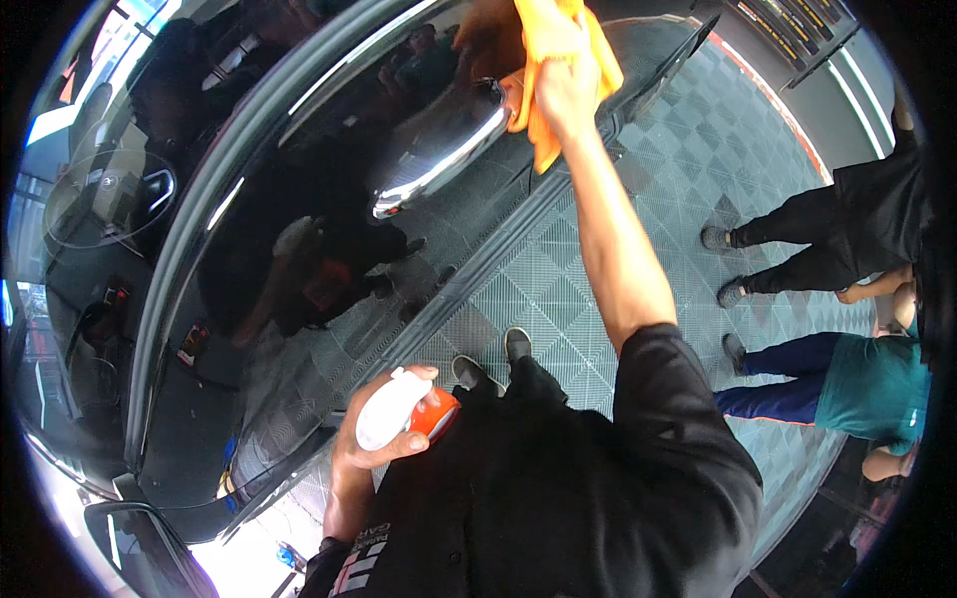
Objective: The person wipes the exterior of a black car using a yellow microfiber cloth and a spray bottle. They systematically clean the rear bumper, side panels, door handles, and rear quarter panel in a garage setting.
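Note:
My left hand is wrapped round a bottle with a white rounded top and an orange-red body, close to my body at the lower middle. From above, the rest of the bottle is hidden. My right arm is stretched far forward. At its end my right hand grips a bunched orange cloth, which lies against the glossy black car door. Just left of the cloth is the chrome door handle. The fingertips of my right hand are partly covered by the cloth's folds.
Through the car's window a steering wheel shows. A side mirror juts out at the lower left. Grey patterned tiles cover the floor. To the right stand two people, one in black, one in a green shirt.

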Demonstrator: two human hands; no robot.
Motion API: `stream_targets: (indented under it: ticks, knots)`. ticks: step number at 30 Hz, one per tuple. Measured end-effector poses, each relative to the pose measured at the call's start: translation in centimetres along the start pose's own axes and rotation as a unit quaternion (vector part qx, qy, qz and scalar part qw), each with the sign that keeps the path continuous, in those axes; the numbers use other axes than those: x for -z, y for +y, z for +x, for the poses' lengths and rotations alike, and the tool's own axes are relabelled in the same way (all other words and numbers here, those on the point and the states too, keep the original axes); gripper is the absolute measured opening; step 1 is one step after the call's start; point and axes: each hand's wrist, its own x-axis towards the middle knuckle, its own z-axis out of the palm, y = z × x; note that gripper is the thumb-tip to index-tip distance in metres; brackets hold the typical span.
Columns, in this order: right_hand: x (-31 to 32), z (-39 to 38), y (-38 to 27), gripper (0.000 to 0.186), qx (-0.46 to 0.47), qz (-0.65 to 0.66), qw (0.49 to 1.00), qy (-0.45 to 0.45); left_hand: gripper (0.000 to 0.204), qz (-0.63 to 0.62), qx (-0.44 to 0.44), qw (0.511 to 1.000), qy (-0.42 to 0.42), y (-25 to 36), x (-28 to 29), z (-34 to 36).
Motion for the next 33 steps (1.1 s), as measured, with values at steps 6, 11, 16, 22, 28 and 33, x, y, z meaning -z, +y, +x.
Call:
stream_targets:
  ticks: [6, 11, 16, 22, 28, 33]
  knots:
    - [3.0, -4.5, 0.9, 0.035, -0.001, 0.005, 0.995, -0.1, 0.074, 0.01, 0.005, 1.0, -0.017, -0.1, -0.7, 1.1]
    - [1.4, -3.4, 0.4, 0.04, -0.099, 0.128, 0.985, -0.065, 0.073, 0.036, 0.005, 0.999, -0.024, 0.2, -0.9, 2.6]
    - [-0.8, 1.6, 1.1, 0.038, -0.128, 0.115, 0.978, -0.117, 0.072, 0.047, 0.022, 0.997, -0.059, 0.4, -2.5, 4.5]
    - [2.8, -14.0, 3.4, 0.044, -0.152, 0.079, 0.982, -0.085, 0.075, 0.029, 0.042, 0.998, -0.037, 0.9, -2.2, 4.2]
    - [2.0, -6.9, 0.5, 0.035, -0.382, 0.178, 0.905, 0.058, 0.075, 0.008, 0.082, 0.996, -0.017, -0.3, -1.4, 1.9]
    - [-3.4, -1.4, -11.2, 0.054, -0.027, 0.026, 0.999, 0.011, 0.075, 0.011, 0.074, 0.995, -0.072, -0.2, -1.9, 3.5]
